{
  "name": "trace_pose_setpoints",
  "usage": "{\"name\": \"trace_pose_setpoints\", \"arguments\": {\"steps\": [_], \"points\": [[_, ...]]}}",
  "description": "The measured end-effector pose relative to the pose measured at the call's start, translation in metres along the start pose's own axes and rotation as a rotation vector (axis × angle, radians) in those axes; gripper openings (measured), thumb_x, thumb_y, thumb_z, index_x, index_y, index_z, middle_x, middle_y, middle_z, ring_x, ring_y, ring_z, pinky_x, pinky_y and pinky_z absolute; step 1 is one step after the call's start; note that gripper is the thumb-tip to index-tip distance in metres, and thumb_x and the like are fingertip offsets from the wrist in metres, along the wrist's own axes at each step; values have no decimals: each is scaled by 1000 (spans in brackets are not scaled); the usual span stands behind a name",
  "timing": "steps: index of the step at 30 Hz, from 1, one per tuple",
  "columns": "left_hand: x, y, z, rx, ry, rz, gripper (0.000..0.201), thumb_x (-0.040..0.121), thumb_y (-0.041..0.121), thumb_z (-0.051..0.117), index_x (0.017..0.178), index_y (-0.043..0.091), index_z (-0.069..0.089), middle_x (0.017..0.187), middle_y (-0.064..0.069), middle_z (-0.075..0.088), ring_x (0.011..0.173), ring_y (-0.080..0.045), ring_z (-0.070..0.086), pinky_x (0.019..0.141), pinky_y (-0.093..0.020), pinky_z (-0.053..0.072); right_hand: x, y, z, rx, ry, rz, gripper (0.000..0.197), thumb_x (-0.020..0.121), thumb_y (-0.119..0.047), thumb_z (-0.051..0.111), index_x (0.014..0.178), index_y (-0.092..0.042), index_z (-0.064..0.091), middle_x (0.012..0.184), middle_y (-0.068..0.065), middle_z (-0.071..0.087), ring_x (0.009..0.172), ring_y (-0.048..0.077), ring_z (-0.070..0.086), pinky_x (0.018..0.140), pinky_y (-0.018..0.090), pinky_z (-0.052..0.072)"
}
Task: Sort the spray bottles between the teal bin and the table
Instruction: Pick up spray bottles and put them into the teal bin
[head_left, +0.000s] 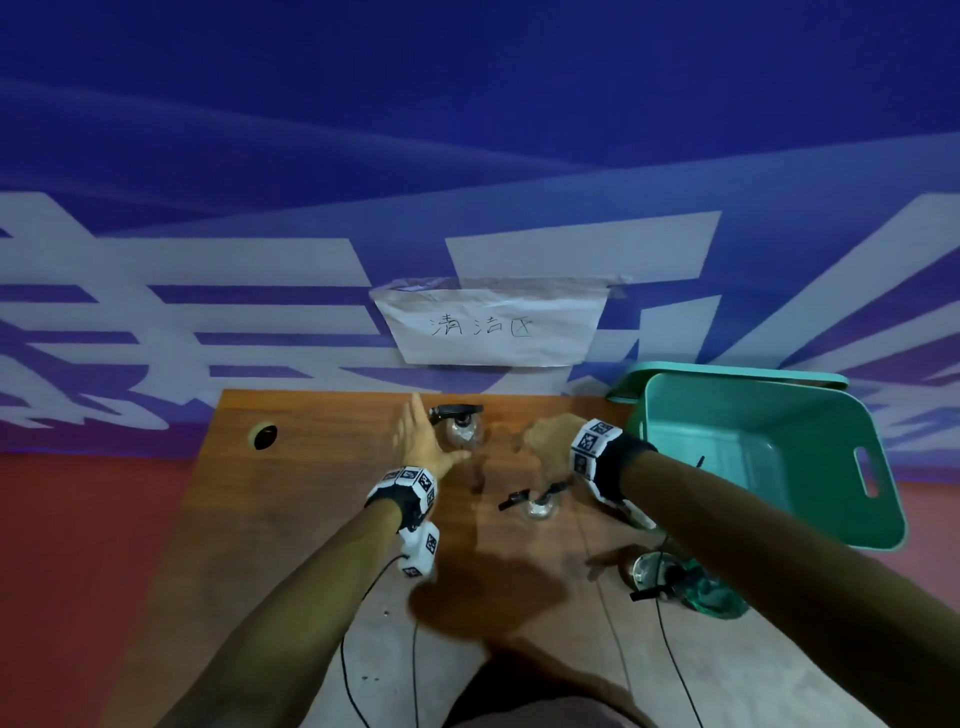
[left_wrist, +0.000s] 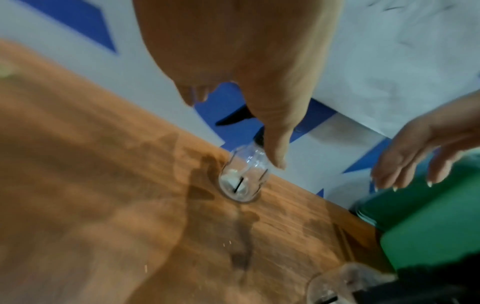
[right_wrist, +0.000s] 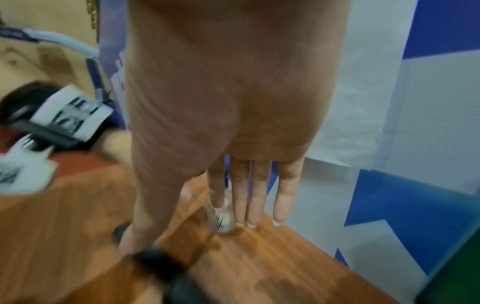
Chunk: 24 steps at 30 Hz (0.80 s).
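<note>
Three clear spray bottles with black heads stand on the wooden table (head_left: 311, 493). The far bottle (head_left: 460, 428) is near the back edge, and my left hand (head_left: 415, 431) is beside its left flank with fingers straight. In the left wrist view the thumb lies against the neck of this far bottle (left_wrist: 241, 179). My right hand (head_left: 540, 439) hovers to its right with straight fingers (right_wrist: 240, 197) and holds nothing. The middle bottle (head_left: 537, 501) stands under my right wrist. The near bottle (head_left: 649, 569) is partly hidden by my right forearm. The teal bin (head_left: 779, 431) stands at the right.
A teal lid (head_left: 727, 375) leans behind the bin. A paper sign (head_left: 488, 325) hangs on the blue and white wall just behind the table. A cable hole (head_left: 265, 436) is at the table's far left. Thin black cables (head_left: 415, 649) trail from my wrists.
</note>
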<state>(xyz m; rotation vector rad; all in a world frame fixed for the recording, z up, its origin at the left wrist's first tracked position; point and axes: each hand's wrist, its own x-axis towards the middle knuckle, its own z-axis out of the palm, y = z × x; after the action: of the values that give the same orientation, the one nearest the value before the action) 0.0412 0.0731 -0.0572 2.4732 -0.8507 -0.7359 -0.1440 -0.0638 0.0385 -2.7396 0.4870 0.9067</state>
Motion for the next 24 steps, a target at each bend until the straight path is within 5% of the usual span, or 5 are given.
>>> {"name": "trace_pose_setpoints", "arguments": {"steps": [6,11,16,20,24], "points": [[-4,35,-7,422,-2,380,101,79,36,80,157,24,17,159,1,32,148,-20,26,120,-41,18,-14,-20,43,-98,-34,54,35,89,-41,63,116,-19,61,112,5,67,101,30,66,70,35,48],[-22,43,-5,605,-183,214,59,88,9,67,142,20,46,150,-2,47,133,-21,47,113,-39,29,-23,-27,62,62,15,210,23,100,-29,50,111,-16,66,112,7,69,102,29,67,75,35,48],[-44,37,0,639,-213,154,68,84,-10,62,144,17,42,140,-11,55,123,-31,58,103,-43,46,-28,-30,65,258,79,320,24,97,-27,57,112,-11,67,112,10,69,104,31,67,80,36,51],[-59,38,-4,572,-128,199,49,87,-5,60,128,21,50,115,-8,68,105,-31,66,85,-41,54,-33,-31,53,450,146,429,26,91,-29,66,112,-13,65,108,7,69,99,29,68,79,35,53],[-73,53,-19,445,-18,263,21,98,15,51,117,24,51,111,-5,67,99,-31,65,82,-44,55,-45,-29,40,672,281,500,30,86,-35,70,106,-13,66,102,10,71,93,30,69,80,38,57]]}}
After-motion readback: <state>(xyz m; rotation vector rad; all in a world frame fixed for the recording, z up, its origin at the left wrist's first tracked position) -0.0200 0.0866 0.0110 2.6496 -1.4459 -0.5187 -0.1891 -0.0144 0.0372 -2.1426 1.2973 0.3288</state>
